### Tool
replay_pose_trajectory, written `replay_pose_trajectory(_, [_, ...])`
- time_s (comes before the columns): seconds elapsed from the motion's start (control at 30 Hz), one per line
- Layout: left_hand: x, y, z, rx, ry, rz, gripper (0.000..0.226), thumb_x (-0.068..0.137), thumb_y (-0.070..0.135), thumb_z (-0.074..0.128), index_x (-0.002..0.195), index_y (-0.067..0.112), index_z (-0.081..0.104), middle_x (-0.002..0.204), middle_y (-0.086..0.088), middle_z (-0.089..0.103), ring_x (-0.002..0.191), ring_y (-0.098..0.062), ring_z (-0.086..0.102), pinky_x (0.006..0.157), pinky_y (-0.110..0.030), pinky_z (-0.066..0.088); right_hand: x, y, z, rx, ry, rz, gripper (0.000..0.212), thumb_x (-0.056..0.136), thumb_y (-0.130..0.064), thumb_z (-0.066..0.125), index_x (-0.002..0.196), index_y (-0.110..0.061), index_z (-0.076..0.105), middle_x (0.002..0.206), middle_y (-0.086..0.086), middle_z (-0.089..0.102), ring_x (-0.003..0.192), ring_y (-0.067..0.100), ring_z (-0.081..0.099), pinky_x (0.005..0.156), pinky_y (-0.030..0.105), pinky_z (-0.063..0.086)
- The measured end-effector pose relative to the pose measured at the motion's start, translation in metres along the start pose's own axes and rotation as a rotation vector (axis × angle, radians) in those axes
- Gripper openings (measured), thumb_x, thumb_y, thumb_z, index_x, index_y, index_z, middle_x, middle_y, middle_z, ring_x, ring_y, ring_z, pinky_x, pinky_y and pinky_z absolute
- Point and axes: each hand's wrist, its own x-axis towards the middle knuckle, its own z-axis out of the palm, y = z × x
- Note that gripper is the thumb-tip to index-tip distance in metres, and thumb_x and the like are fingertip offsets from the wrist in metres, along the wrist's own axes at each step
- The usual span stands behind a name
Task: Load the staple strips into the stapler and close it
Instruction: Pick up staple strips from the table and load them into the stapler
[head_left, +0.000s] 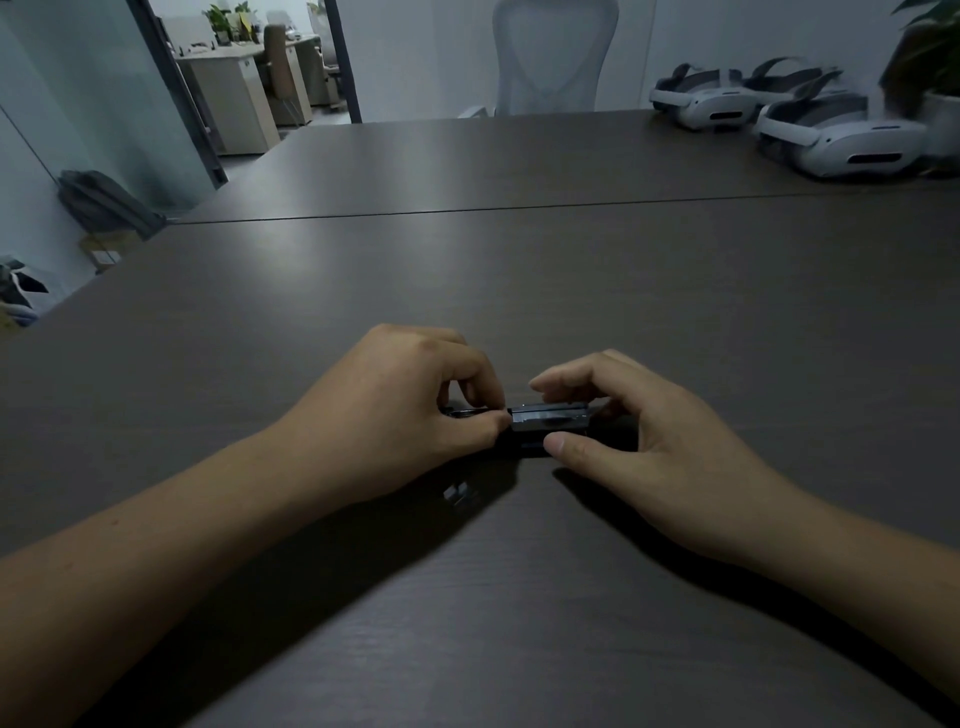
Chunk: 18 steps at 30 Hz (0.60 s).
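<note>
A small black stapler (548, 422) lies on the dark table (519, 270), between my two hands. My left hand (410, 415) pinches its left end, where a thin dark part sticks out; my thumb and forefinger meet there. My right hand (644, 441) grips the stapler's body, thumb on the near side and fingers curled over the far side. A short silver staple strip (456, 491) lies loose on the table just below my left hand. Whether the stapler holds staples is hidden.
Several white headsets (847, 137) sit at the table's far right, next to a potted plant (930, 78). A white office chair (553, 57) stands behind the far edge. The table's left edge runs diagonally past a grey backpack (104, 202) on the floor.
</note>
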Motion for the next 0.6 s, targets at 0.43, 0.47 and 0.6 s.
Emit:
replay_pose_trajectory(0.43, [-0.006,-0.003,-0.005,0.006,0.003,0.022,0.024,0.081,0.05,0.073,0.101,0.036,0.078,0.095,0.018,0.067,0.081,-0.005,0.061,0.069,-0.013,0.042,-0.001,-0.002,-0.002,0.009,-0.003,0.011,0.032,0.092,-0.022,0.079,0.12,-0.034,0.07,0.115,-0.018,0.067,0.111,0.002,0.066,0.093,0.012,0.047])
replay_pose_trajectory(0.47, [-0.007,-0.003,-0.007,0.011,0.005,0.028,0.024,0.082,0.05,0.074,0.101,0.036,0.077,0.095,0.019,0.067,0.082,-0.005,0.061,0.069,-0.011,0.041,-0.001,-0.002,-0.002,0.01,-0.003,0.014,0.032,0.092,-0.023,0.079,0.12,-0.034,0.07,0.115,-0.018,0.067,0.111,0.002,0.066,0.093,0.012,0.047])
replay_pose_trajectory(0.6, [-0.01,-0.003,-0.012,0.019,-0.016,0.047,0.019,0.083,0.048,0.076,0.1,0.039,0.077,0.096,0.02,0.065,0.086,-0.003,0.061,0.07,-0.01,0.043,-0.001,-0.001,-0.002,0.013,0.001,0.02,0.031,0.092,-0.023,0.079,0.119,-0.034,0.07,0.116,-0.017,0.068,0.11,0.003,0.066,0.094,0.014,0.048])
